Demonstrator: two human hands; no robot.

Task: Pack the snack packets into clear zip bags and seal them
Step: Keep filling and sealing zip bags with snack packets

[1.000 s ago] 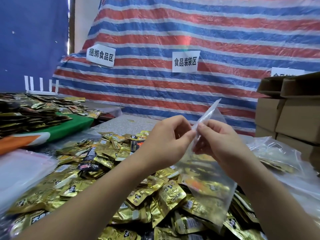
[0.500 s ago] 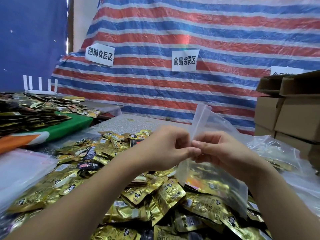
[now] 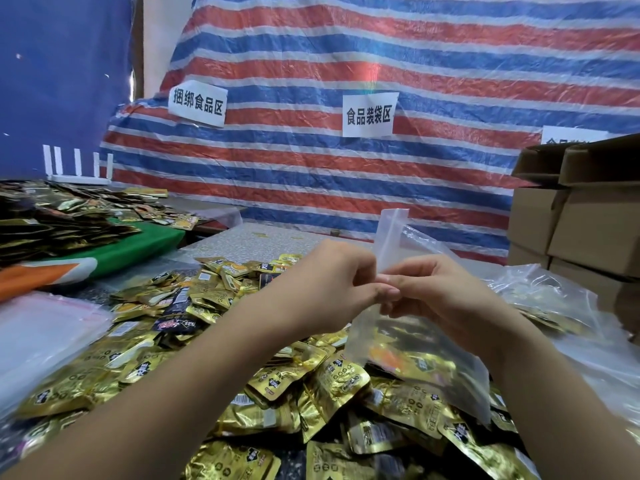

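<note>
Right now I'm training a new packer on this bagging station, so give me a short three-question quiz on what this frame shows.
1. True or false: both hands pinch the clear zip bag at its top strip.
2. Which hand is on the side of the cardboard boxes: A) left hand, B) right hand?
3. Fill in: the loose gold snack packets lie in a heap ____ the held bag.

Key: 1 true. 2 B. 3 under; the bag already holds some packets, and its free end sticks up above the fingers.
</note>
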